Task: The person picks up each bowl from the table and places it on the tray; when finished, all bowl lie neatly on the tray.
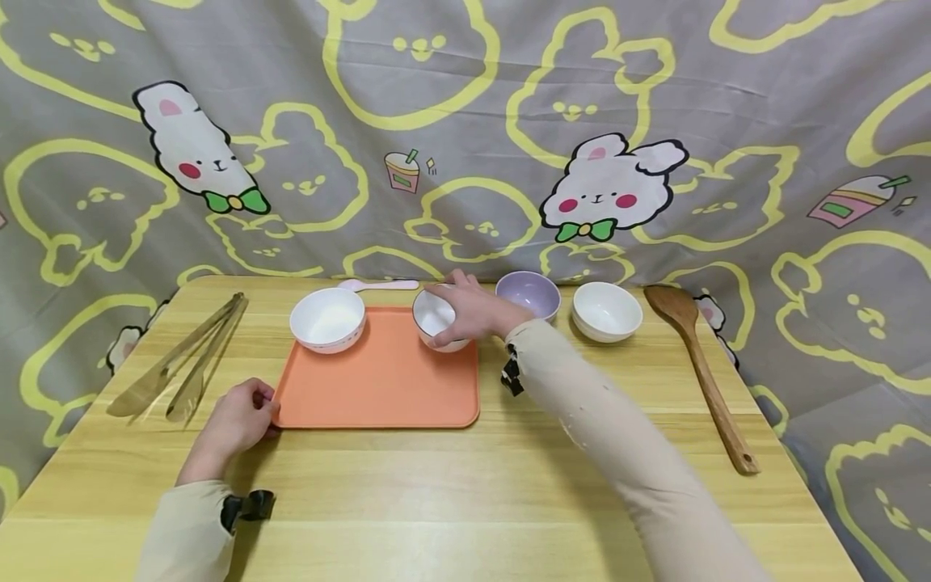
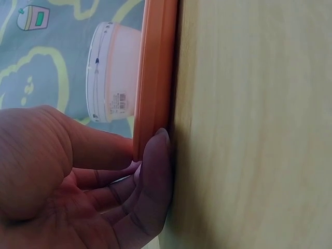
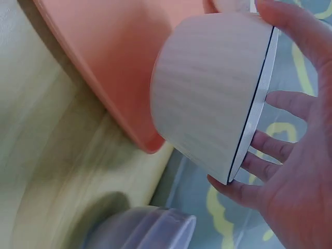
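An orange tray lies on the wooden table, and my left hand pinches its left edge near the front corner. In the left wrist view the thumb is above the tray rim and a finger below it. My right hand holds a white bowl with a dark rim by the rim, at the tray's back right corner. The bowl is upright; whether its base touches the tray I cannot tell. Another white bowl, with a small pattern on its outside, stands at the tray's back left corner.
Right of the tray stand a purple bowl, partly behind the right hand, and a white bowl. A wooden spatula lies at the far right. Metal tongs lie left, a pink spoon behind the tray. Patterned cloth hangs behind.
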`<state>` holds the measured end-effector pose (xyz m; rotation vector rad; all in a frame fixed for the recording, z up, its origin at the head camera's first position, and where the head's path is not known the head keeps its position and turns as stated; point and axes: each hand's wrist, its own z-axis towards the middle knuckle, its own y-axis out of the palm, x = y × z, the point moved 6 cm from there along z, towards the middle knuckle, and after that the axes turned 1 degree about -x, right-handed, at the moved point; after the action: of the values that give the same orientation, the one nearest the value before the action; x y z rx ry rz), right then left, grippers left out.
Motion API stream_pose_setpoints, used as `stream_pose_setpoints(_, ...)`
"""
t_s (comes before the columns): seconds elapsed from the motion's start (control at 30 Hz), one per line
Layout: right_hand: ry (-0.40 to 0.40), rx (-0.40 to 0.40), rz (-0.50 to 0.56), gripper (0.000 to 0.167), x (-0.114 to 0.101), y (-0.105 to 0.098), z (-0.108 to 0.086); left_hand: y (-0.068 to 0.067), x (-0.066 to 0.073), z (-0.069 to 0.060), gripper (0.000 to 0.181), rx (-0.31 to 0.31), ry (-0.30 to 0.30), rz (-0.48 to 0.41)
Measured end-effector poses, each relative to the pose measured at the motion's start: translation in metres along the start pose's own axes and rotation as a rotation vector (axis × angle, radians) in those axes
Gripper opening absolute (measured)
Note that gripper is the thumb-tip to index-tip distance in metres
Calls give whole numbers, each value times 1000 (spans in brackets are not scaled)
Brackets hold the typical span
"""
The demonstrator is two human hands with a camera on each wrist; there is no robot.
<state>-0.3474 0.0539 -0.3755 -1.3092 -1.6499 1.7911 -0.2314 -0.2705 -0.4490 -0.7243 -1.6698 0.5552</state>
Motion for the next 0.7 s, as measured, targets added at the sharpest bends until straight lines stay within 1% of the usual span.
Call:
stream_pose_setpoints(0.1,27,0,16,93,6,4,4,1,0,0,12,-5,-5,-1)
stream_pose_setpoints(0.27,56,23,17,92,15,8,9,2,1,0,11,-12,-2,0)
stream_pose_setpoints(0.43,46,31,-14,92,14,11,13,1,-1,-1,11,-3,-4,2)
stream_pose_setpoints(0.7,45,32,-7,93,14,13,16,0,3,0,10,-5,3,17)
